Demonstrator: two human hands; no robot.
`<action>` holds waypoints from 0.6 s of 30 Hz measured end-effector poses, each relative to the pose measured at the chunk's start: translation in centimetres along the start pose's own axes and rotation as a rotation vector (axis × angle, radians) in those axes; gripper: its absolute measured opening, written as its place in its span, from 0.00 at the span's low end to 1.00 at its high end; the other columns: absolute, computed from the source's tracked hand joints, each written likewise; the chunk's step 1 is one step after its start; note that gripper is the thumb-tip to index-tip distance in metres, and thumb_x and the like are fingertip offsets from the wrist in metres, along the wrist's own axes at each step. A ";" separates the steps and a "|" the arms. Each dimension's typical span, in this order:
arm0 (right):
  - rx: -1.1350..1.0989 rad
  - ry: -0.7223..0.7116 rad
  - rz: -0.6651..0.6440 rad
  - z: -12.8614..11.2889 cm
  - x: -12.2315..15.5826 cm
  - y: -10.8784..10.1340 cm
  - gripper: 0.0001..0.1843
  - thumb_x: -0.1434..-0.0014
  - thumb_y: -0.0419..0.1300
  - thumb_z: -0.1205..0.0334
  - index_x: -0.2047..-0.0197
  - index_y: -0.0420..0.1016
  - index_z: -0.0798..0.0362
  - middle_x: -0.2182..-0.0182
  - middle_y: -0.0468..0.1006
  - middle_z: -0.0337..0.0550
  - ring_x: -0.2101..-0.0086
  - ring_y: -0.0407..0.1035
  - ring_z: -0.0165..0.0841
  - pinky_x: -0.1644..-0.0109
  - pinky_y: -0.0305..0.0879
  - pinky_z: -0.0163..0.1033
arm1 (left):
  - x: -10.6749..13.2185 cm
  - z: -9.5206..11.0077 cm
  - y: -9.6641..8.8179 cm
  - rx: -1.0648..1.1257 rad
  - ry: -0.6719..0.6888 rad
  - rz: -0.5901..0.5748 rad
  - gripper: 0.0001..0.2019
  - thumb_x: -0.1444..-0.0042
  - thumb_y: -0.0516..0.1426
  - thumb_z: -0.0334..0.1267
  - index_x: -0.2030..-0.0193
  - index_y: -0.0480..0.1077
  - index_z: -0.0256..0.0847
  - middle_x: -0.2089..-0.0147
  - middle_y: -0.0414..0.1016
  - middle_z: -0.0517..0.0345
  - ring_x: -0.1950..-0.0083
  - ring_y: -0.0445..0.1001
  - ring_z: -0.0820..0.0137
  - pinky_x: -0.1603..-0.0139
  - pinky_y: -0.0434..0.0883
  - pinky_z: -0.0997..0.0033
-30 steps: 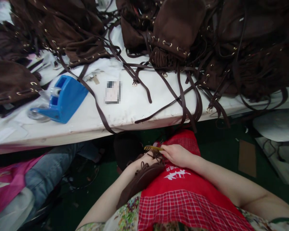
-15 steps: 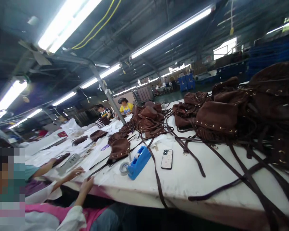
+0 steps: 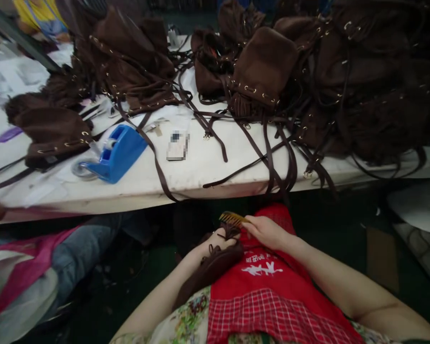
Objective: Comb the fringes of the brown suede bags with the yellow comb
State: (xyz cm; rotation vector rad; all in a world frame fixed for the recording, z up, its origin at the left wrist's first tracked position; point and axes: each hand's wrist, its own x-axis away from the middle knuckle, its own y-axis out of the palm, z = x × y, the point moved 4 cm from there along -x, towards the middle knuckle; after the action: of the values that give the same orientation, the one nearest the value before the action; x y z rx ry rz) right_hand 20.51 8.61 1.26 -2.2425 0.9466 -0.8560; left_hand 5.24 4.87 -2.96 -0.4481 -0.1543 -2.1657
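Observation:
Over my lap, my right hand (image 3: 264, 230) is closed on one end of a yellowish comb (image 3: 232, 218). My left hand (image 3: 220, 240) grips a dark brown tassel (image 3: 231, 231), whose strands stick up by the comb's teeth. Beneath my left hand and along that forearm lies a brown leather bag (image 3: 213, 270), partly covered by the arm. The comb is right at the strands; whether its teeth are in them I cannot tell.
Brown drawstring bags (image 3: 265, 67) with straps are heaped on the white table (image 3: 189, 179). A blue tape dispenser (image 3: 122, 153) and a phone (image 3: 178, 145) lie near its front edge. A co-worker's leg (image 3: 82, 253) is at my left, and another person in yellow (image 3: 43, 16) stands beyond.
My view has swung down and to the right, from the hall and ceiling lights to my lap. My hands, the comb and the bag on my lap have come into view.

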 end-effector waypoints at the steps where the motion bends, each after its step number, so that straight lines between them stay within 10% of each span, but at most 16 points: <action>1: 0.066 -0.019 -0.032 -1.0 0.1 0.4 0.20 0.34 0.40 0.52 0.60 0.69 0.53 0.67 0.78 0.45 0.67 0.72 0.33 0.62 0.61 0.34 | -0.1 -0.3 -0.2 -0.019 -0.004 -0.021 0.11 0.44 0.53 0.36 0.56 0.71 0.37 0.56 0.76 0.53 0.54 0.72 0.66 0.48 0.68 0.66; 10: 0.352 -0.007 -0.196 -0.5 -1.8 3.7 0.16 0.35 0.45 0.55 0.57 0.71 0.52 0.65 0.79 0.48 0.65 0.73 0.36 0.63 0.61 0.35 | 0.4 1.1 -0.6 -0.110 0.182 -0.107 0.12 0.42 0.51 0.38 0.57 0.71 0.36 0.60 0.75 0.53 0.58 0.72 0.69 0.53 0.68 0.70; 18: 0.331 0.377 -0.195 5.1 -3.9 5.8 0.21 0.34 0.42 0.58 0.55 0.72 0.60 0.62 0.78 0.61 0.61 0.74 0.43 0.60 0.64 0.42 | 1.5 1.5 1.0 -0.696 0.399 -0.174 0.13 0.43 0.52 0.38 0.74 0.72 0.38 0.74 0.73 0.52 0.65 0.71 0.66 0.57 0.68 0.67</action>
State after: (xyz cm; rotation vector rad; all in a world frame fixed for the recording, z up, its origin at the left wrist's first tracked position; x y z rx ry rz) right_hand 19.71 9.38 -7.33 -1.9419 0.6845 -1.4477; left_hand 5.62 3.54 -1.09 -0.3799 0.8288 -2.3946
